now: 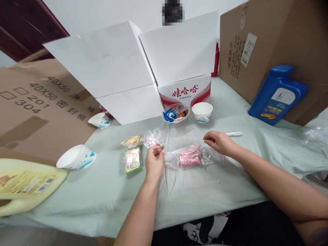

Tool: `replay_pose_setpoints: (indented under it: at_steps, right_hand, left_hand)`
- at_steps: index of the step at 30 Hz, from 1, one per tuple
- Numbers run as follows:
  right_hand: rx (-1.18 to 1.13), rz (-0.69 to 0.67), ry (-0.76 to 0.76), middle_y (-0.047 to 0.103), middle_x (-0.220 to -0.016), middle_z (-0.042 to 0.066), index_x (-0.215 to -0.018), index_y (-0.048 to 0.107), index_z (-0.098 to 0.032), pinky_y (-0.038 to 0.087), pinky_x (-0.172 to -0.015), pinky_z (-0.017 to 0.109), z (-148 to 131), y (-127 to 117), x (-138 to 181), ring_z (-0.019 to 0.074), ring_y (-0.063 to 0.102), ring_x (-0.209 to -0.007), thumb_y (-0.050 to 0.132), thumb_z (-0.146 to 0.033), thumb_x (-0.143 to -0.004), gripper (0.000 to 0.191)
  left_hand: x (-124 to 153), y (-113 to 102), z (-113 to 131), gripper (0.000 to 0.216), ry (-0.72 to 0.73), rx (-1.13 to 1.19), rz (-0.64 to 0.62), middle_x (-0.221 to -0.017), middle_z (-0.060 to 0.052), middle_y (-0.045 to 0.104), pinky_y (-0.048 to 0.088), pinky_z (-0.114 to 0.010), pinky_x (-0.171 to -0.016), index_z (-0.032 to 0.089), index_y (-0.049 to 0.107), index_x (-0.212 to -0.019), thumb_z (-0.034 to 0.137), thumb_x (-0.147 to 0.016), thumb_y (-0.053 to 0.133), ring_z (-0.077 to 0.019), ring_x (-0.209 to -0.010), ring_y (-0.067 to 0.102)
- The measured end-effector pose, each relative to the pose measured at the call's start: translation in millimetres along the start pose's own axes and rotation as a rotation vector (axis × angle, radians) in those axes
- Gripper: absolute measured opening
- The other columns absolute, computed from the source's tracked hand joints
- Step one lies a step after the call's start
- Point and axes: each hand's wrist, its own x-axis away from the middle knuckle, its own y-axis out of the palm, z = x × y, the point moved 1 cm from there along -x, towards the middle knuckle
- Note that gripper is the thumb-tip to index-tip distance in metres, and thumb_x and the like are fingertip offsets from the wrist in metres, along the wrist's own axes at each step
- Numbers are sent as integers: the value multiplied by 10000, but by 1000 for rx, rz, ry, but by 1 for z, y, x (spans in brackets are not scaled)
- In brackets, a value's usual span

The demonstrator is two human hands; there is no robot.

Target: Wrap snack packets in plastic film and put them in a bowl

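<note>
My left hand [155, 160] is closed in a pinch at a crinkled clear plastic packet [153, 137], which has something pinkish inside. A pink pack in clear wrapping [190, 155] lies between my two hands on the cloth. My right hand [217, 141] hovers just above the pack's right end, its fingers curled together; whatever they hold, if anything, is hidden. Left of my left hand lie a yellow snack packet [131, 141] and a green-edged snack packet [133, 159].
A clear bowl of wrapped snacks [175, 114] and a paper bowl [202, 112] stand before white boxes [128, 102]. More paper bowls [76, 158] and a yellow jug [30, 186] are at left. A white pen [234, 134], blue bottle [278, 95] and large carton [258, 54] are at right.
</note>
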Motion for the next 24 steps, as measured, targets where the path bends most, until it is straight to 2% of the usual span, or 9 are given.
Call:
replay_pose_setpoints:
  at_steps: [3, 5, 7, 9, 13, 16, 19, 21, 24]
  right_hand:
    - [-41, -181, 55, 702, -967, 62, -996, 627, -198, 474, -692, 284, -6, 5, 3, 194, 648, -823, 594, -398, -842, 255]
    - [-9, -275, 53, 701, -1008, 66, -1069, 622, -196, 469, -684, 280, -11, 8, 5, 200, 649, -820, 674, -384, -776, 351]
    - [23, -306, 34, 706, -959, 57, -1090, 632, -192, 460, -670, 276, -16, 9, 7, 190, 641, -772, 676, -285, -759, 347]
    - [20, -304, -22, 705, -882, 45, -1032, 662, -193, 453, -660, 274, -23, 6, 9, 176, 627, -729, 610, -184, -777, 260]
    - [-100, -396, -365, 693, -858, 52, -863, 687, -205, 461, -786, 315, -42, -9, 20, 189, 614, -855, 526, -132, -827, 181]
    - [-213, -644, -527, 687, -827, 37, -845, 698, -214, 464, -820, 322, -52, -19, 30, 181, 605, -863, 570, -209, -848, 127]
    - [-240, -782, -456, 691, -834, 27, -926, 705, -203, 478, -732, 283, -54, -20, 34, 160, 616, -774, 631, -300, -837, 151]
    - [-212, -631, -403, 691, -872, 41, -966, 691, -187, 480, -728, 283, -53, -12, 31, 157, 619, -780, 577, -295, -885, 176]
    - [-85, -269, -409, 671, -1004, 93, -1007, 668, -177, 475, -848, 349, -49, 13, 23, 200, 604, -932, 506, -295, -934, 213]
  left_hand:
    - [16, -10, 20, 82, 438, -87, 135, -853, -23, 610, 495, -297, -746, 203, 579, -887, 227, -809, 585, -155, -783, 587]
    - [31, -8, 33, 64, 707, -94, -100, -796, -13, 629, 508, -282, -706, 210, 592, -888, 188, -850, 545, -149, -738, 603]
    - [42, -1, 40, 128, 826, -183, -407, -813, -20, 669, 524, -288, -728, 217, 621, -930, 179, -881, 510, -155, -756, 631]
    - [45, 7, 40, 200, 817, -368, -532, -1012, -70, 696, 514, -361, -883, 216, 637, -1051, 221, -902, 503, -207, -968, 643]
    - [36, 16, 32, 466, 676, -664, -548, -1377, -126, 534, 311, -554, -1109, 211, 515, -1324, 323, -876, 575, -321, -1357, 391]
    - [36, 8, 38, 344, 726, -649, -632, -1196, -73, 642, 223, -567, -1149, 253, 615, -1185, 209, -844, 594, -284, -1299, 458]
    - [47, -8, 55, 155, 765, -599, -748, -917, -19, 680, 209, -554, -1154, 262, 691, -893, 149, -818, 615, -239, -1108, 587]
    - [56, -18, 67, 69, 706, -561, -918, -819, 5, 680, 351, -496, -1082, 265, 692, -860, 263, -791, 701, -215, -930, 643]
    - [63, -23, 75, 201, 572, -478, -1113, -798, 22, 704, 515, -350, -812, 276, 690, -930, 403, -779, 724, -186, -766, 658]
